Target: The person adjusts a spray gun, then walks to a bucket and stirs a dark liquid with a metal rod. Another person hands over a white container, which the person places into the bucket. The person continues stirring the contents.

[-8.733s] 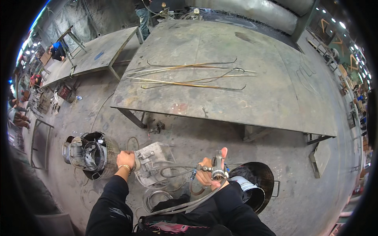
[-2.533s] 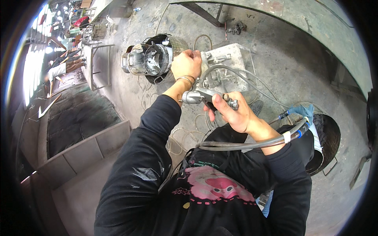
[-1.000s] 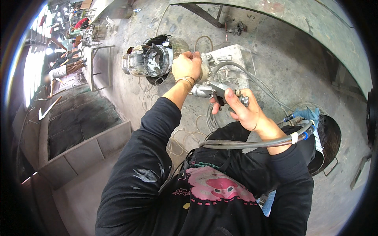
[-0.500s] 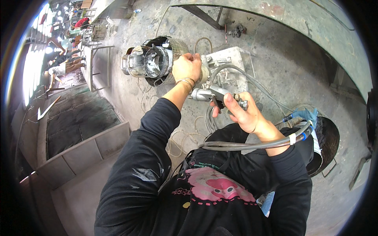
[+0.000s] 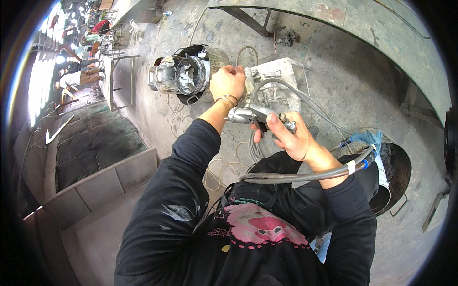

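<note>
My right hand (image 5: 295, 138) is wrapped round the handle of a metal spray gun (image 5: 244, 114), its thumb raised along the back. The gun's nozzle end faces left, just below my left wrist. My left hand (image 5: 227, 84) is a closed fist beside a pale fitting (image 5: 248, 81) on a pump unit (image 5: 281, 86). What its fingers grip, if anything, is hidden under the knuckles. A grey hose (image 5: 312, 99) arches over the pump, and thicker hoses (image 5: 305, 177) loop across my right forearm.
Left of my fist stands a paint-crusted drum (image 5: 218, 53) with a smeared bucket (image 5: 191, 76) in it. Another dark drum (image 5: 404, 174) is at my right. Coiled hose (image 5: 257, 145) lies on the floor. A long table (image 5: 343, 16) spans the far right; people (image 5: 78, 78) work far left.
My right hand and the spray gun have shifted slightly to the left. The left fist stays by the pump fitting with barely any movement.
</note>
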The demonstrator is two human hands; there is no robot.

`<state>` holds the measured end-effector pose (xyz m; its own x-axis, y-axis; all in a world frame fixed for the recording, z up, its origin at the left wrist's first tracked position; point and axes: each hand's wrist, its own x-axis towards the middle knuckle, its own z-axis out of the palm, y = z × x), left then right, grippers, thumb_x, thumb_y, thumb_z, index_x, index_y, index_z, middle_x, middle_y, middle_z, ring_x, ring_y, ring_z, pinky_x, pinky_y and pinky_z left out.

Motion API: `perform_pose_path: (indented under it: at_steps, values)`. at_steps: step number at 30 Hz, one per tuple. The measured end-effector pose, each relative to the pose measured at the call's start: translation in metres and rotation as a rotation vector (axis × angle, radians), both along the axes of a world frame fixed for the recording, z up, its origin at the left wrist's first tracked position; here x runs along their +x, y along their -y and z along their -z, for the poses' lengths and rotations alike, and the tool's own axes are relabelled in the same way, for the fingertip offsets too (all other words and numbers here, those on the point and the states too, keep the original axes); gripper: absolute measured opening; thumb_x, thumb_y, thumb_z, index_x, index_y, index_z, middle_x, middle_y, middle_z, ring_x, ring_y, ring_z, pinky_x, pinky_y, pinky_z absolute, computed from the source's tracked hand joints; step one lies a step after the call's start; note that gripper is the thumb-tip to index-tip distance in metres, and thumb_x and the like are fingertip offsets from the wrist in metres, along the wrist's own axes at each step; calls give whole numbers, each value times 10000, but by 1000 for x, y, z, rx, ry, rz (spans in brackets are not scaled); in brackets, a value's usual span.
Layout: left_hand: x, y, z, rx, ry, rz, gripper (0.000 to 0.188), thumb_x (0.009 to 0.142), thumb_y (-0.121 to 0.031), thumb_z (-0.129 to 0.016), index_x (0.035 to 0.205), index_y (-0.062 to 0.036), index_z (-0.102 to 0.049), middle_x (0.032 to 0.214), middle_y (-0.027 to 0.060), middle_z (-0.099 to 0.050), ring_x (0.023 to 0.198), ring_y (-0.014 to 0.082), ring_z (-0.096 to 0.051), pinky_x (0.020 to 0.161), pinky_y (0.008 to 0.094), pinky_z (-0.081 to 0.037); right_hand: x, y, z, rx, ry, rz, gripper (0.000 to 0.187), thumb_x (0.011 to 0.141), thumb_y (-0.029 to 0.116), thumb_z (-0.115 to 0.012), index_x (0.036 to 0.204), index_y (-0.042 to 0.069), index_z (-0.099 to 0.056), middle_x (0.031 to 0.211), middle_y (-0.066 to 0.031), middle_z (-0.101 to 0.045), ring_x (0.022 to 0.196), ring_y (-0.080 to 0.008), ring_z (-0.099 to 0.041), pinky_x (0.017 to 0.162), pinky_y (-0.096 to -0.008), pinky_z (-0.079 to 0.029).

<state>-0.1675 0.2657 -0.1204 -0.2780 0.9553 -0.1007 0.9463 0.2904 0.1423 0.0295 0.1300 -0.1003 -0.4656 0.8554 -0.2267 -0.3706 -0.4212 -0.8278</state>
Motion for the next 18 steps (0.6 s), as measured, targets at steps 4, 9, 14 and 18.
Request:
perform_pose_path:
  at_steps: [4, 9, 14, 18]
  values:
    - [2, 2, 0, 23, -14, -5, 385, 873, -432, -644, 879, -73, -785, 843, 210, -744, 869, 426, -731, 815, 464, -574, -3, 0, 2, -46, 5, -47, 716, 991, 690, -557, 761, 39, -747, 679, 38, -571, 681, -84, -468, 626, -281, -349]
    - [2, 2, 0, 15, 3, 5, 391, 872, -435, -645, 878, -69, -783, 844, 207, -745, 869, 423, -732, 808, 464, -575, -6, -3, 1, 6, -4, 7, 708, 994, 678, -564, 764, 33, -743, 650, 41, -562, 664, -87, -473, 626, -286, -358]
    - [1, 2, -1, 12, 10, -5, 394, 873, -439, -648, 881, -69, -783, 849, 205, -747, 873, 427, -732, 812, 466, -575, -5, -5, -4, 8, -44, 29, 688, 1007, 653, -569, 791, 21, -736, 650, 13, -618, 680, -92, -551, 662, -282, -425]
    - [0, 2, -1, 12, 10, -11, 389, 875, -437, -651, 888, -72, -785, 852, 207, -748, 877, 428, -731, 820, 465, -574, -2, -7, -5, -26, -43, 13, 696, 1007, 660, -567, 807, 15, -735, 660, -2, -646, 691, -100, -586, 671, -281, -447]
